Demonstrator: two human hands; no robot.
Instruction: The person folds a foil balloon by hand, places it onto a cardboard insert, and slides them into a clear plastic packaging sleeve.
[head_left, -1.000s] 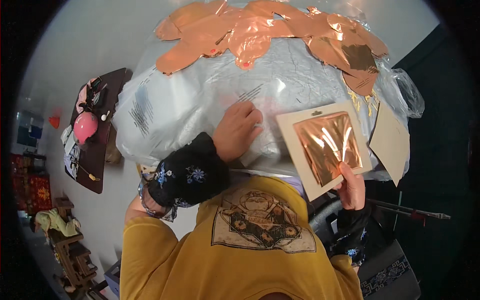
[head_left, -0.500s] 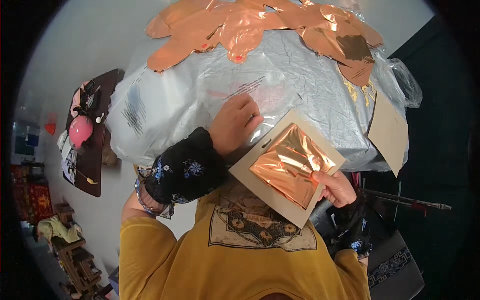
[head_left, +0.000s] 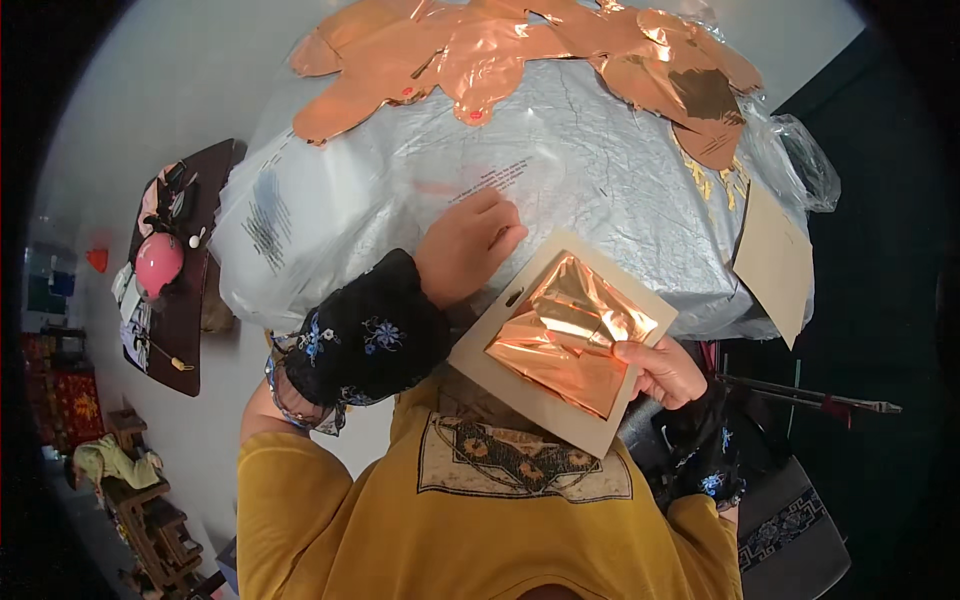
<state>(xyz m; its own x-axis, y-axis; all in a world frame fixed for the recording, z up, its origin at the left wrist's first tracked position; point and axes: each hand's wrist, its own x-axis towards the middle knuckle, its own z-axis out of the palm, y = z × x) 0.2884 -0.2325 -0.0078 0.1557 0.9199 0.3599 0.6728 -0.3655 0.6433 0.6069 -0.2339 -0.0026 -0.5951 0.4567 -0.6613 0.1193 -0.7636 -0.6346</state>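
Observation:
My right hand (head_left: 668, 374) pinches the lower right edge of a square cardboard sleeve (head_left: 484, 345) with a hang slot, thumb on top. In its middle shows folded copper-coloured foil (head_left: 575, 335), shiny and creased. My left hand (head_left: 468, 245) is closed, fingers curled and their tips hidden, at a clear printed plastic bag (head_left: 510, 172). The bag lies over the silvery covering (head_left: 640, 225) of the work surface. Flat copper foil balloons (head_left: 480, 70) are spread along the far side, some with small red marks.
A loose cardboard piece (head_left: 778, 262) leans at the right edge, near gold fringe strands (head_left: 722, 183) and crumpled clear plastic (head_left: 808, 165). Left stands a dark table (head_left: 190, 350) with a pink round object (head_left: 160, 262). Wooden stools (head_left: 130, 485) are lower left, a dark seat (head_left: 800, 540) lower right.
The cardboard sleeve has shifted slightly left and tilted a little in my right hand. My left hand stays nearly still, and the printed film by its fingers has moved slightly.

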